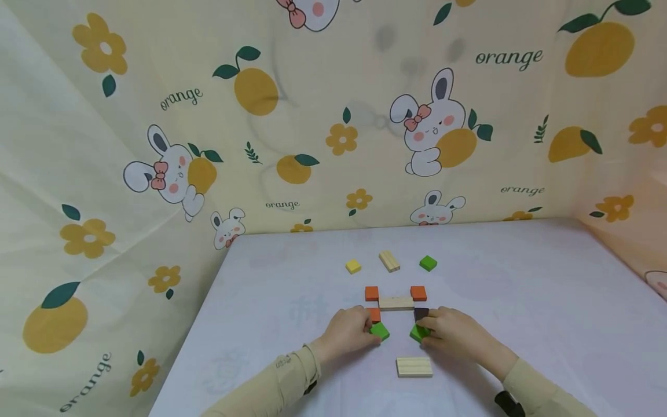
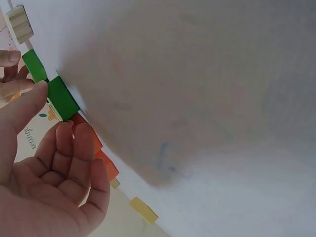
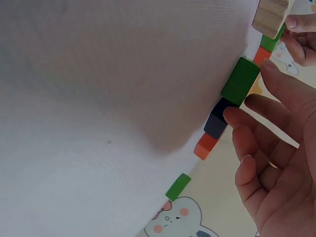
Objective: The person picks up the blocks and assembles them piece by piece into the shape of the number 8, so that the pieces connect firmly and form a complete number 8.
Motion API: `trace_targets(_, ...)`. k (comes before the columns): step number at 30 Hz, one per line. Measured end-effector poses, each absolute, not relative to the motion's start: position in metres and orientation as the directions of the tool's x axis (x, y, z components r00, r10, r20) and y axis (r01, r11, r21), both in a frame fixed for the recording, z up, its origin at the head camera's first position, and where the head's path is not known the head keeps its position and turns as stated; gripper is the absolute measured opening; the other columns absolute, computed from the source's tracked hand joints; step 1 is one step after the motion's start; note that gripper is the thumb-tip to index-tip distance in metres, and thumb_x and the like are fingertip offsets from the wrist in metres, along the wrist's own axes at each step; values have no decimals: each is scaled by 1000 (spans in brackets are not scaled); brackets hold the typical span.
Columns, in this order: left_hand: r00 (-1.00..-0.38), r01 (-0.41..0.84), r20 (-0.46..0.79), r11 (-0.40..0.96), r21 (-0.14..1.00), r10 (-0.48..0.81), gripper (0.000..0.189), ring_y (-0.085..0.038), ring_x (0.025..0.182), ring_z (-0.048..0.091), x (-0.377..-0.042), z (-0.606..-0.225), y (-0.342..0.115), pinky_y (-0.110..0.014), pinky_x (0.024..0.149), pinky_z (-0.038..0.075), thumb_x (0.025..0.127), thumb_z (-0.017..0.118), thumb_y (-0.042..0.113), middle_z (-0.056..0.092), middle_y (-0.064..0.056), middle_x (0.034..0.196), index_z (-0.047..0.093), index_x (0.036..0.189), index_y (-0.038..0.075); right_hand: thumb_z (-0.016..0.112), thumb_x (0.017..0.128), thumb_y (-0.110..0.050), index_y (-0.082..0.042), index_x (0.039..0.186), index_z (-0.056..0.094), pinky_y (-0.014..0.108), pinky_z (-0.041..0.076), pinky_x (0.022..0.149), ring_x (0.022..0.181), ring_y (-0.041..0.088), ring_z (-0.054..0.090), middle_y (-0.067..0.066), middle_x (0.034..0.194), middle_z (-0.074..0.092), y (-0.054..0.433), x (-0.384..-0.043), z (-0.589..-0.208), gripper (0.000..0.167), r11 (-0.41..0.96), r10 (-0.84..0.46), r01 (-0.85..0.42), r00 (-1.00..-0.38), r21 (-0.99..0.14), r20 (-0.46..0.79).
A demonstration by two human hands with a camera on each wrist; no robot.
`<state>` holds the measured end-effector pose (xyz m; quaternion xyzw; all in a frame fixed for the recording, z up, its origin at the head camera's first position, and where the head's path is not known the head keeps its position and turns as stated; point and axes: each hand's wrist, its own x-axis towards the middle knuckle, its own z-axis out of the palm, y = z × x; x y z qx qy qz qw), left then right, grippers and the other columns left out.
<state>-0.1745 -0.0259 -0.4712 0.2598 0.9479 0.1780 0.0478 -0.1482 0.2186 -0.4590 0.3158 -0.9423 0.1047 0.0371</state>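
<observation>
While left fingers narrowly pinch one green block, right fingers another, tabletop spreads wide either side

The left hand pinches a green block between its thumb and curled fingers, and near the block's upper end sits a second green block with part of the right hand at its edge. A wooden block stands past that one, while two orange blocks and, farther along, a yellow block line the other side of the white surface.
</observation>
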Motion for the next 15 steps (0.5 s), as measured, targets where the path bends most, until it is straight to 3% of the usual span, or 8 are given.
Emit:
trace_targets(3, -861, 478, 6, 805, 352, 508, 29, -1, 57, 42, -175, -470, -26, -17, 55, 33, 73, 77, 37, 52, 9, 70, 58, 74, 14, 74, 75, -24, -14, 92, 71, 22, 44, 61, 70, 1, 48, -8, 81, 61, 218, -148, -456, 21, 778, -588, -605, -796, -169, 140)
trace_targets(7, -860, 484, 9, 808, 337, 511, 30, -1, 58, 43, -177, -471, -26, -18, 55, 34, 73, 76, 38, 53, 8, 71, 59, 75, 14, 72, 78, -28, -16, 92, 71, 18, 41, 60, 70, -2, 42, -10, 80, 54, 216, -145, -455, 19, 738, -615, -628, -777, -248, 137)
trace_targets(11, -858, 486, 3, 812, 323, 513, 31, -1, 59, 43, -178, -472, -27, -19, 58, 36, 74, 76, 40, 56, 8, 73, 61, 78, 13, 69, 79, -43, -19, 91, 70, 18, 42, 64, 74, -3, 44, -13, 85, 52, 213, -139, -456, 27, 678, -663, -651, -742, -341, 100)
trace_targets(15, -848, 505, 21, 796, 334, 529, 31, -1, 59, 42, -178, -471, -29, -18, 56, 36, 75, 75, 38, 55, 7, 74, 60, 79, 12, 67, 75, -53, -21, 89, 71, 21, 44, 69, 78, -2, 45, -15, 89, 52, 208, -137, -455, 35, 649, -705, -684, -705, -333, 76)
